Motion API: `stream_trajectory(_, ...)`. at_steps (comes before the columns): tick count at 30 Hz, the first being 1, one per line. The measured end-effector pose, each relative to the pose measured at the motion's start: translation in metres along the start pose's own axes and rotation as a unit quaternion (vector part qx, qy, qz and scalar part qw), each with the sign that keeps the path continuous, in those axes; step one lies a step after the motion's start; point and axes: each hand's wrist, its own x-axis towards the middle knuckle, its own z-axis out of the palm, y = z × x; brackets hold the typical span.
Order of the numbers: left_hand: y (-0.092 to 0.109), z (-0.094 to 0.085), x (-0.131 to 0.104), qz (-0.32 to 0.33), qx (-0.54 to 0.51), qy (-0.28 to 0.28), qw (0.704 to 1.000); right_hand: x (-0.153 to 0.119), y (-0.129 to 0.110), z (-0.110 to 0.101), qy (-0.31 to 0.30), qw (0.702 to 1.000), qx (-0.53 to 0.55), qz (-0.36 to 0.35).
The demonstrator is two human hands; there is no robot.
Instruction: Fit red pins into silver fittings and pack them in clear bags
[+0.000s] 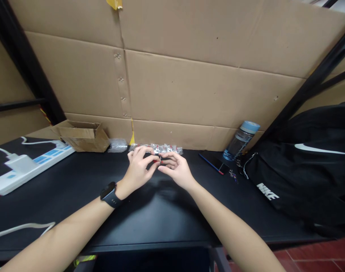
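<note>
My left hand [138, 164], with a dark watch [110, 193] on its wrist, is closed at the fingertips on a small thin piece [160, 160] with a shiny edge and a touch of red. From the other side, the thumb and fingers of my right hand [178, 170] pinch the same piece. It is held a little above the black table, seen nearly edge-on, so its exact kind is unclear. Behind my fingers lies a row of small clear packets [166, 148] with silvery and red contents, partly hidden by both hands.
An open cardboard box [85, 139] and crumpled clear plastic [117, 145] stand back left, near a white power strip [33, 166]. To the right are a phone [214, 161], a water bottle [240, 141] and a black bag [299, 170]. A cardboard wall [189, 90] closes the back.
</note>
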Motion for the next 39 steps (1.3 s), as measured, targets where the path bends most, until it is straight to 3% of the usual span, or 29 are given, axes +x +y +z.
stream_trajectory(7,-0.001,0.0,0.001,-0.043,-0.019,-0.004,0.999,0.005,0.0,-0.006,-0.003,0.999,-0.026,0.024)
stream_trajectory(15,-0.004,-0.004,0.003,-0.042,-0.082,-0.03,0.995,0.004,-0.002,-0.01,-0.015,0.983,-0.178,-0.047)
stream_trajectory(17,-0.008,-0.005,0.004,-0.044,-0.106,-0.061,0.992,0.003,-0.008,-0.011,-0.028,0.968,-0.24,-0.072)
stream_trajectory(22,-0.018,0.005,0.0,-0.016,-0.079,-0.226,0.971,0.003,-0.014,-0.017,-0.024,0.925,-0.36,-0.119)
stream_trajectory(24,-0.022,0.008,-0.001,-0.009,-0.076,-0.265,0.961,0.004,-0.011,-0.021,-0.027,0.909,-0.397,-0.121)
stream_trajectory(28,-0.044,0.004,0.003,-0.029,-0.062,-0.248,0.966,0.004,-0.004,-0.03,-0.075,0.886,-0.448,-0.092)
stream_trajectory(33,-0.097,-0.006,0.006,-0.068,0.019,-0.202,0.977,0.004,-0.004,-0.042,-0.18,0.86,-0.475,-0.046)
stream_trajectory(36,-0.118,-0.006,0.002,-0.052,0.036,-0.25,0.966,0.008,-0.004,-0.056,-0.168,0.858,-0.482,-0.053)
stream_trajectory(39,-0.123,-0.001,-0.002,-0.037,0.026,-0.281,0.959,0.011,0.0,-0.072,-0.146,0.843,-0.517,-0.028)
